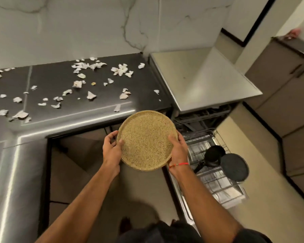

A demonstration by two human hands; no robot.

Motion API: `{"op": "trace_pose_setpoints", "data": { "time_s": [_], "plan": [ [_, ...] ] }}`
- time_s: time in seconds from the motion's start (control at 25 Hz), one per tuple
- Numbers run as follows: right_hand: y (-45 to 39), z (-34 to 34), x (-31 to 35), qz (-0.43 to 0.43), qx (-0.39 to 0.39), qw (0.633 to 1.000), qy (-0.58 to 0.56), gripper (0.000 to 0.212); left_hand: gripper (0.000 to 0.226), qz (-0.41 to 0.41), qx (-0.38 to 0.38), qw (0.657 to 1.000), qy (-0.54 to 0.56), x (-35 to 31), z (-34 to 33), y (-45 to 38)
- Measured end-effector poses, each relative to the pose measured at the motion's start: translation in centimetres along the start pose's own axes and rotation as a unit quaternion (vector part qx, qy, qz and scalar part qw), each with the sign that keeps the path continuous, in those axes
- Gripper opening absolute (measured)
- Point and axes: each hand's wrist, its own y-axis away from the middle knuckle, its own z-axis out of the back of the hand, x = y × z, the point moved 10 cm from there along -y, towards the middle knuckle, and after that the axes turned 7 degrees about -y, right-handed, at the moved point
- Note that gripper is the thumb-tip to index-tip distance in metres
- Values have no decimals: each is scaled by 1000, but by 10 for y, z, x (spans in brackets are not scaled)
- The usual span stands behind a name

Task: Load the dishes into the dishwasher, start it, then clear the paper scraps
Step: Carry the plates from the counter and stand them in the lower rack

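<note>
Hands, left point(112, 148) and right point(177, 149), clamped on opposite rims of round, speckled, grainy tan plate point(146, 140) above wire rack point(216, 178).

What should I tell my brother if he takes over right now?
Left hand and right hand both hold the round speckled plate by its rim, beside the counter.
Dishwasher is open, lower rack pulled out; a black pan and a dark round plate already sit in it.
Left: rack this plate, shut and start the machine, then clear the paper scraps off the dark counter.

Speckled plate point(146, 140) between both hands (scraps point(74, 85) behind)
</note>
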Motion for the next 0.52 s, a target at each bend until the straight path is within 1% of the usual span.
{"op": "trace_pose_setpoints", "data": {
  "time_s": [0.08, 0.16, 0.28, 0.4, 0.52],
  "plan": [
    [11, 33, 18, 24, 3, 1000, 9, 31, 31, 17, 13, 1000, 5, 12, -32, 19],
    [17, 70, 38, 39, -9, 999, 21, 28, 31, 32, 40, 999, -6, 28, -69, 37],
    [23, 146, 71, 58, -28, 998, 21, 22, 31, 37, 70, 996, -26, 52, -129, 74],
    [30, 222, 103, 56, -21, 998, 34, 25, 31, 65, 61, 995, -34, 90, -190, 118],
    [36, 293, 129, 52, -32, 998, 15, 24, 36, 107, 65, 992, -24, 129, -253, 165]
  ]
}}
